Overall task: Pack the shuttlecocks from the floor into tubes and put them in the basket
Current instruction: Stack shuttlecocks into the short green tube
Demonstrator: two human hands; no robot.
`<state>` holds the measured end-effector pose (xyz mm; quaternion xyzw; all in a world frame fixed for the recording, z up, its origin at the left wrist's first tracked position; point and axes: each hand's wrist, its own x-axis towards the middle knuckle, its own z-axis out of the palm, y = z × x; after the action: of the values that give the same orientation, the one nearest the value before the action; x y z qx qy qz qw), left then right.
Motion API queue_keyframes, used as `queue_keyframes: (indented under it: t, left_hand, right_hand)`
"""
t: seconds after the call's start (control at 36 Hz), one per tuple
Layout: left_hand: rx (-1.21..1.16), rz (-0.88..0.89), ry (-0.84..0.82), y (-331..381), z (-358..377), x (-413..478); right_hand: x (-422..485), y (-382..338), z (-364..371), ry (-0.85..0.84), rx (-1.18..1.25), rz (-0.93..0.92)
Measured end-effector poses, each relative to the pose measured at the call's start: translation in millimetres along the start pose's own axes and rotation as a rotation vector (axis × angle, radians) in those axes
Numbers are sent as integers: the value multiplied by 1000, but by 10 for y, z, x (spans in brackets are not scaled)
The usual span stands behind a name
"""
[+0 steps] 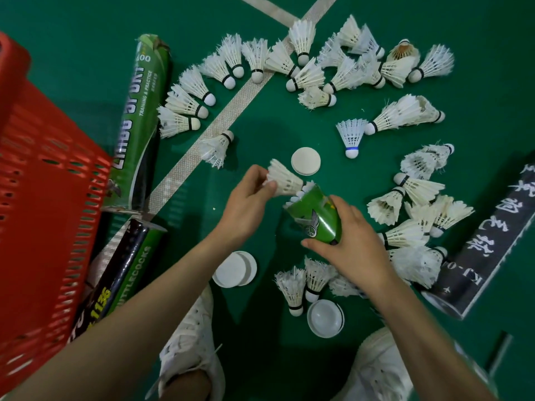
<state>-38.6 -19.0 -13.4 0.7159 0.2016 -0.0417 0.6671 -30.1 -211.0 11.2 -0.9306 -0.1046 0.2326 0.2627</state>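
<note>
Nearest, a white lid lay on the green floor at six o'clock of the hands, left off, I judge, so the tube's mouth was free for loading. Just beyond, the right grip was wrapped round a green tube, tilting its mouth toward eleven o'clock, likely to meet the other hand. The left grip pinched a shuttlecock by its feather skirt, cork at the mouth (where white tips already showed), so it would nest into the stack. That shuttlecock sat at two o'clock of the left grip and between ten and eleven of the right. Farther off, loose shuttlecocks arced from ten to three o'clock, and the red basket stood at nine.
</note>
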Motion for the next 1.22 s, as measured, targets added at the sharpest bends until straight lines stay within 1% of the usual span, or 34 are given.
queue_keyframes:
  t: [0.06,0.11,0.22,0.33,0.47,0.58,0.64,0.69,0.75,0.81,0.86,0.92,0.94,1.0,1.11,1.17,1.22]
  left_hand:
    - [-20,23,-126,16,-3,-31]
    - [-9,33,-193,24,-7,-61]
    - [-1,47,-218,80,38,-132]
    - [64,62,-212,111,123,-235]
    - [118,34,-318,111,244,-302]
    - [87,-9,-343,148,254,-242]
    - [97,-14,-290,143,222,-165]
    - [175,10,-145,84,157,-32]
    - [339,18,30,-37,24,191]
    - [529,-52,153,-158,-156,417]
    - [552,-125,287,-225,-316,577]
    - [517,-123,429,-231,-436,685]
    - [508,-140,475,-225,-479,731]
    - [491,-211,480,-230,-551,839]
    - [544,-329,365,-372,-633,975]
    - [543,-298,392,-419,-645,992]
    - [529,-230,424,-427,-658,988]
  right_hand:
    - [1,20,-33,21,19,0]
    - [-8,28,-52,24,32,-10]
    - [-58,0,-55,23,23,-26]
    - [-80,-1,-86,68,24,-38]
    - [-59,-37,-73,73,-3,-35]
    - [-12,-28,-70,66,17,-8]
    - [11,-32,-62,50,11,-4]
    - [27,-39,-57,42,3,-8]
    - [33,-36,-62,39,9,-9]
    - [40,-24,-74,34,17,-3]
    - [53,-13,-83,29,25,4]
    - [66,-7,-83,27,25,8]
    - [71,-7,-81,25,23,8]
    - [74,-16,-75,18,19,6]
    - [71,-28,-61,-5,0,5]
    - [66,-31,-57,-11,0,9]
    - [64,-34,-56,-14,0,10]
